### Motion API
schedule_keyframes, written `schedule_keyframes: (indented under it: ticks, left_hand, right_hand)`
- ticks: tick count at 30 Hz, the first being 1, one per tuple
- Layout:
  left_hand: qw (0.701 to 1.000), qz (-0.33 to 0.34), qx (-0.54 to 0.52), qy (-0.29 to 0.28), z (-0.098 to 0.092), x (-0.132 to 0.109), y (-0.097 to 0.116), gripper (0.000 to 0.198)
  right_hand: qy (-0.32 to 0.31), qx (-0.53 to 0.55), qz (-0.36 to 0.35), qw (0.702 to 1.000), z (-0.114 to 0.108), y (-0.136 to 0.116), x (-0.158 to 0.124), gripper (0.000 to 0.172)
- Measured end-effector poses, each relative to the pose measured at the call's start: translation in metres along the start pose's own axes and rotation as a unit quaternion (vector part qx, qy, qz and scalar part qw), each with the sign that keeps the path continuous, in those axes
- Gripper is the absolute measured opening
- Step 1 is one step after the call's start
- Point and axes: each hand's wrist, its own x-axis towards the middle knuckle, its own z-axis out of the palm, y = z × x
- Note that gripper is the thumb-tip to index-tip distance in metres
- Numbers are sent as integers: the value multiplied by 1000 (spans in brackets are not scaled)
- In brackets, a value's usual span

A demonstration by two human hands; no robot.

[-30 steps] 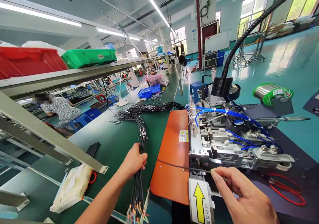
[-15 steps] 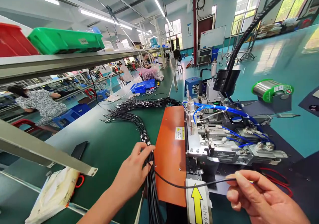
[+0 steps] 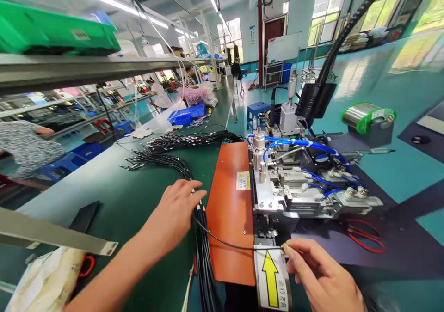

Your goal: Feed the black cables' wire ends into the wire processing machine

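While the right hand (image 3: 322,275) pinches one thin black wire (image 3: 229,243) between thumb and fingertip at the white plate with the yellow arrow (image 3: 270,277), the left hand (image 3: 175,212) rests on the bundle of black wires (image 3: 201,238), fingers loosely curved over it, not clamped.

- Step, as I judge it: one wire drawn off the bundle, its end brought to the mouth of the metal fixture with blue hoses (image 3: 294,187).
- Wire arcs over the orange plate (image 3: 231,210), from bundle to right hand.
- Next move would call for a steady pinch and the tip kept level with the fixture's slot.
- Containers: blue tray (image 3: 185,115) far down the green bench (image 3: 138,196), contents too small to tell; green bin (image 3: 52,30) on the shelf, inside hidden; pale bag (image 3: 45,282) near left, contents unseen.
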Motion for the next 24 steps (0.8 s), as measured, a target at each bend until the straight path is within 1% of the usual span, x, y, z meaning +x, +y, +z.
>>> schedule_keyframes:
  ticks: [1,2,3,4,5,6,7,9,10,12,14,17,19,21,24]
  left_hand:
    - [997,42,-57,11,4,-2,27,57]
    - [987,85,-140,2,10,-3,53,52]
    - [967,106,-228,-29,18,-4,76,45]
    - [948,109,-290,-68,26,-4,96,39]
    - [932,112,-326,-113,36,-3,112,36]
    - [924,93,-351,-121,45,-2,122,29]
    - [919,78,-369,-115,53,-1,128,22]
    - [911,77,-396,-88,64,2,129,11]
    - [906,89,-406,-76,68,3,127,10]
    - [899,119,-418,-61,71,5,120,10]
    - [897,134,-419,-46,73,6,116,9]
    - [899,142,-413,-10,78,5,112,14]
    - [903,137,-408,6,84,4,110,17]
    - [906,126,-403,10,90,2,108,18]
    - [909,117,-400,3,96,0,107,18]
  right_hand:
    - [8,4,5,1000,-2,0,3,35]
    - [16,13,9,1000,-3,-1,4,35]
    - [25,27,11,999,-3,-1,6,35]
    - [32,48,11,998,-1,-2,6,35]
    - [38,72,10,997,1,-3,6,35]
    - [45,96,11,994,4,-3,6,35]
    - [52,118,13,992,7,-3,5,36]
    - [62,152,22,986,11,-2,3,38]
    - [66,165,28,984,12,-2,2,39]
    - [67,180,35,981,12,0,0,40]
    - [69,182,35,980,11,1,-2,39]
    - [83,149,13,985,9,6,-6,37]
    - [105,90,-25,990,8,10,-10,32]
    - [126,12,-80,989,5,12,-14,27]
    - [139,-81,-174,972,2,10,-15,27]
